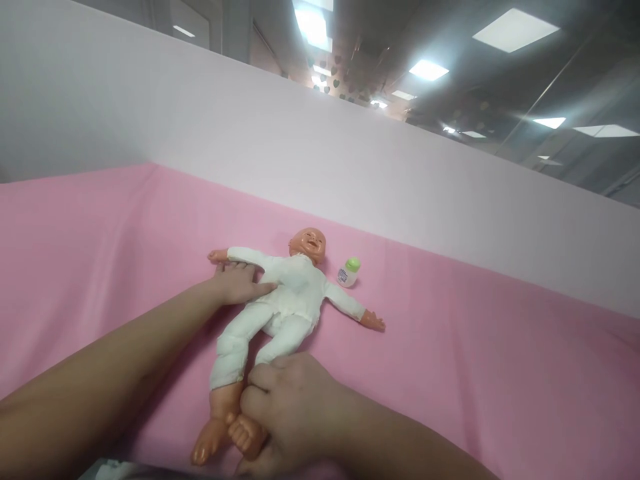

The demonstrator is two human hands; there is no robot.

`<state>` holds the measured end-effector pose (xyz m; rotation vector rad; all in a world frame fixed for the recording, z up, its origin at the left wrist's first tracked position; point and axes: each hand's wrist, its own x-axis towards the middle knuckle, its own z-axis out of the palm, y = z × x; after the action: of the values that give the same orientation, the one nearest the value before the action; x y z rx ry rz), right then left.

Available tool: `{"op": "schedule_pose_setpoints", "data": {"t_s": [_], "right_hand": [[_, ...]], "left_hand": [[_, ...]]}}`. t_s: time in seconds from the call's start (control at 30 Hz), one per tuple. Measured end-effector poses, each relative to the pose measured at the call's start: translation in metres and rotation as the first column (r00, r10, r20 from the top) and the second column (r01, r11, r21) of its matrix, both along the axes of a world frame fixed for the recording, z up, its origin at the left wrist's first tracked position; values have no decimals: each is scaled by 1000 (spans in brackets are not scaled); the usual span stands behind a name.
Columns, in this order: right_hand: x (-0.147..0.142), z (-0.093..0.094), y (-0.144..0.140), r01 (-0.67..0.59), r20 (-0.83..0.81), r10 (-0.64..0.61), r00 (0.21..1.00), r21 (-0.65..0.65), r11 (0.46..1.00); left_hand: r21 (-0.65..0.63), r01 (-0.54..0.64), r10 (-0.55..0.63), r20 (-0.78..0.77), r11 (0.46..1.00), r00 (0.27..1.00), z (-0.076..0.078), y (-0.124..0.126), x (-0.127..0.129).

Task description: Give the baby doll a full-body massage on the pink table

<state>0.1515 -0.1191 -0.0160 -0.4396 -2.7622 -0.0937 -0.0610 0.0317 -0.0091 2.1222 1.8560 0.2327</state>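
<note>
**Careful — that foot could slip**

Your right hand (285, 407) curls shut around the doll (280, 300)'s foot; your left hand (240, 283) lies flat-fingered against its side on the pink sheet (475, 347). Tug hard and it may slide into the bottle (349, 272).

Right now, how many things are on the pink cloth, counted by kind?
Doll: 1
Small bottle with green cap: 1
Hands on the doll: 2, left hand and right hand
Total: 4

A baby doll (285, 300) in a white one-piece suit lies face-up on pink cloth, arms spread wide, bare feet toward the camera, head pointing away.
</note>
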Motion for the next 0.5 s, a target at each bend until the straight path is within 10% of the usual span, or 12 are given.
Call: {"op": "schedule_pose_setpoints", "data": {"t_s": [0.27,0.5], "right_hand": [[8,26,12,-69,-349,91,933,75,995],[27,46,32,169,-502,-107,858,79,982]], "left_hand": [[127,-27,1,198,991,980,13,-9,0],[271,104,-114,21,957,993,13,-16,14]]}}
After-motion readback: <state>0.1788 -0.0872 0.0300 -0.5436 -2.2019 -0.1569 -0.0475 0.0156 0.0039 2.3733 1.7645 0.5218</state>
